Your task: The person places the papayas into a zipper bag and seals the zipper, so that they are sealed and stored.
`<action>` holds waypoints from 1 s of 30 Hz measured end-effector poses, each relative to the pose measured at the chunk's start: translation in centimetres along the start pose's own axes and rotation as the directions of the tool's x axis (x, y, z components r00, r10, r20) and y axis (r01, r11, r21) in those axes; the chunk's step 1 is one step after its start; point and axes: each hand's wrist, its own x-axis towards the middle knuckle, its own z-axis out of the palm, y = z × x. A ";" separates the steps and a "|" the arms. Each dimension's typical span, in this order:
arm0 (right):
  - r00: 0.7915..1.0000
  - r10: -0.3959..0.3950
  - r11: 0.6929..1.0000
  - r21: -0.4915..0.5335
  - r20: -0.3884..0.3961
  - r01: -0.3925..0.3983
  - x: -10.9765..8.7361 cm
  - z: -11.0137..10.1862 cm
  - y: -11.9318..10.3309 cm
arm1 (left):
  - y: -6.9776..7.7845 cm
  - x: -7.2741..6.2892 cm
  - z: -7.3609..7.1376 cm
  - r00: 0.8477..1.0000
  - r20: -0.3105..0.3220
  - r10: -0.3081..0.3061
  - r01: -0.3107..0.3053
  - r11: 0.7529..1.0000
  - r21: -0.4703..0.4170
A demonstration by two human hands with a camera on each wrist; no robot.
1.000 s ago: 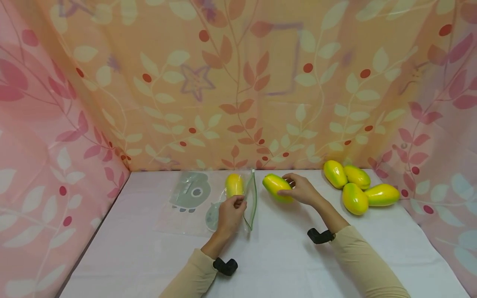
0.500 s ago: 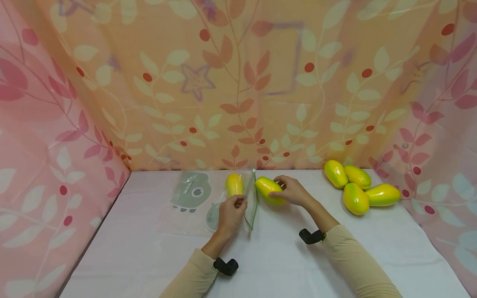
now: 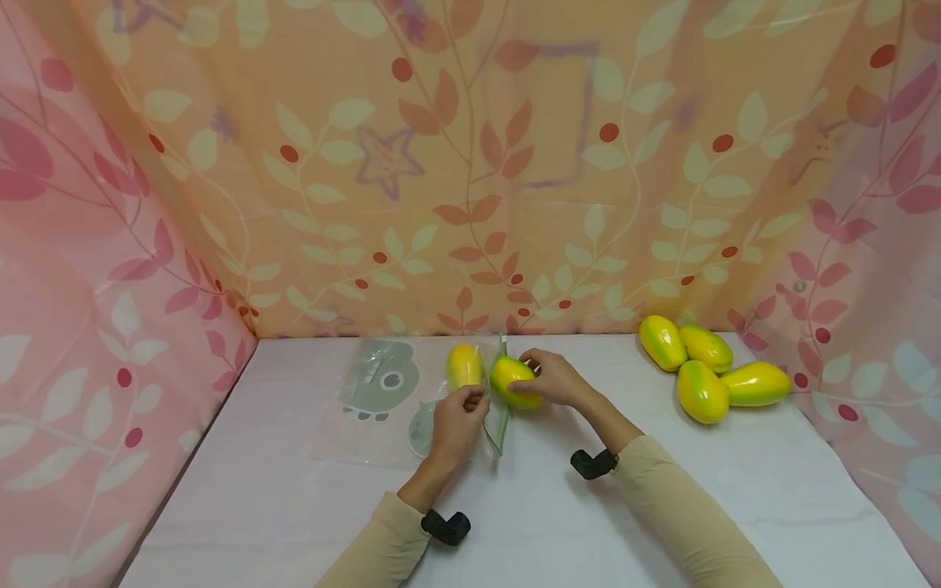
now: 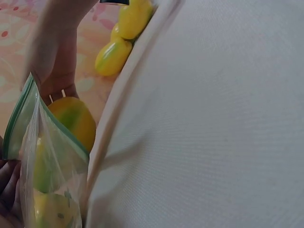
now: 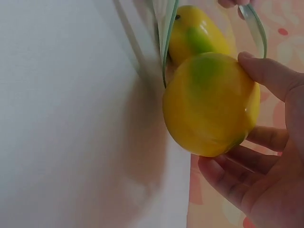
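Observation:
A clear zip bag (image 3: pixel 334 441) with a green zip edge and grey cartoon prints lies flat, its mouth spread toward the right. Inside it rests one yellow-green mango (image 3: pixel 464 365). My left hand (image 3: pixel 457 425) pinches the upper layer of the bag near the mouth. Between the thumb and fingers of my right hand (image 3: pixel 556 380) is a second mango (image 3: pixel 513 382), right at the bag's opening. In the right wrist view this held mango (image 5: pixel 211 104) overlaps the bagged mango (image 5: pixel 194 40), with the green zip edge beside both.
Several more mangoes (image 3: pixel 702 392) are grouped at the right back of the white-covered table (image 3: pixel 529 523). Behind the table hangs an orange leaf-patterned curtain (image 3: pixel 456 204), with pink curtains (image 3: pixel 66 327) at the sides. Each wrist wears a black camera (image 3: pixel 446 528).
My right hand has moved left with its mango, from apart from the bag to its opening. My left hand and the bag stay nearly still.

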 end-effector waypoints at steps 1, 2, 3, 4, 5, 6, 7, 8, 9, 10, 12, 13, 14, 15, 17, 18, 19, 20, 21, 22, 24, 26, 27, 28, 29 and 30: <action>1.000 -0.001 1.000 -0.005 -0.008 0.001 0.1 0.1 -0.1 | 0.0 0.0 0.0 1.000 0.003 0.002 -0.002 1.000 -0.001; 1.000 -0.003 1.000 -0.011 -0.018 0.003 0.2 0.3 -0.1 | 0.0 0.0 0.0 1.000 0.007 0.001 -0.001 1.000 -0.002; 1.000 0.007 1.000 -0.009 -0.028 -0.007 0.3 0.4 -0.2 | 0.0 0.0 0.0 1.000 0.013 0.003 -0.003 1.000 -0.003; 0.999 0.016 1.000 -0.010 -0.038 -0.016 0.3 0.6 -0.2 | -0.1 0.0 0.0 1.000 0.018 0.003 -0.003 1.000 -0.004; 0.998 0.031 1.000 -0.004 -0.046 -0.031 0.4 0.7 -0.3 | -0.2 0.0 0.0 1.000 0.024 0.003 -0.003 1.000 -0.005; 0.998 0.045 0.999 0.000 -0.054 -0.045 0.5 0.9 -0.4 | -0.2 0.0 0.0 1.000 0.031 0.002 -0.002 1.000 -0.004; 0.997 0.054 0.999 0.006 -0.063 -0.054 0.5 1.0 -0.4 | -0.2 0.0 0.0 0.999 0.039 0.000 0.000 1.000 -0.005; 0.995 0.065 0.998 0.010 -0.073 -0.065 0.5 1.2 -0.5 | -0.2 0.0 0.1 0.999 0.045 -0.002 0.002 1.000 -0.003; 0.994 0.074 0.997 0.012 -0.083 -0.073 0.6 1.3 -0.5 | -0.3 0.0 0.1 0.999 0.050 -0.003 0.003 1.000 -0.003; 0.993 0.078 0.997 0.014 -0.093 -0.077 0.6 1.4 -0.6 | -0.3 0.1 0.1 0.999 0.054 -0.006 0.006 1.000 -0.001; 0.990 0.083 0.997 0.018 -0.111 -0.081 0.8 1.7 -0.6 | -0.3 0.1 0.2 0.998 0.058 -0.007 0.007 1.000 0.000; 0.989 0.084 0.996 0.020 -0.119 -0.082 0.8 1.9 -0.6 | -0.4 0.1 0.2 0.998 0.059 -0.005 0.005 1.000 0.001; 0.989 0.088 0.996 0.023 -0.121 -0.086 0.9 2.0 -0.6 | -0.4 0.1 0.2 0.998 0.059 -0.002 0.002 1.000 0.002; 0.988 0.093 0.996 0.028 -0.121 -0.090 0.9 2.1 -0.5 | -0.4 0.0 0.3 0.998 0.059 0.003 -0.003 1.000 0.003; 0.988 0.104 0.994 0.041 -0.111 -0.100 1.0 2.3 -0.5 | -0.4 0.0 0.3 0.998 0.060 0.003 -0.003 1.000 0.003; 0.989 0.110 0.993 0.048 -0.103 -0.106 1.0 2.4 -0.4 | -0.4 0.0 0.3 0.998 0.061 0.002 -0.002 1.000 0.003; 0.989 0.114 0.993 0.053 -0.093 -0.109 1.0 2.5 -0.3 | -0.4 0.0 0.3 0.998 0.063 -0.002 0.002 1.000 0.003; 0.990 0.117 0.992 0.061 -0.081 -0.113 1.0 2.6 -0.3 | -0.4 0.0 0.3 0.998 0.063 -0.006 0.006 1.000 0.001; 0.990 0.122 0.991 0.070 -0.070 -0.117 1.0 2.6 -0.3 | -0.4 0.0 0.3 0.998 0.063 -0.009 0.009 1.000 -0.001; 0.991 0.124 0.990 0.079 -0.059 -0.119 1.0 2.6 -0.4 | -0.4 0.0 0.2 0.998 0.063 -0.014 0.015 1.000 -0.004; 0.992 0.121 0.988 0.105 -0.035 -0.117 0.9 2.7 -0.4 | -0.4 0.1 0.2 0.998 0.061 -0.016 0.017 1.000 -0.011; 0.994 0.112 0.984 0.139 -0.005 -0.111 0.8 2.7 -0.5 | -0.3 0.1 0.2 0.998 0.056 -0.015 0.016 1.000 -0.014; 0.994 0.106 0.982 0.158 0.012 -0.107 0.7 2.6 -0.5 | -0.3 0.1 0.2 0.998 0.054 -0.016 0.017 1.000 -0.014; 0.995 0.099 0.979 0.176 0.025 -0.102 0.7 2.6 -0.5 | -0.3 0.1 0.2 0.998 0.053 -0.018 0.019 1.000 -0.016; 0.995 0.093 0.976 0.195 0.037 -0.099 0.6 2.6 -0.5 | -0.3 0.2 0.2 0.998 0.052 -0.019 0.020 1.000 -0.016; 0.995 0.089 0.973 0.211 0.046 -0.097 0.6 2.7 -0.5 | -0.3 0.2 0.2 0.998 0.052 -0.019 0.020 1.000 -0.013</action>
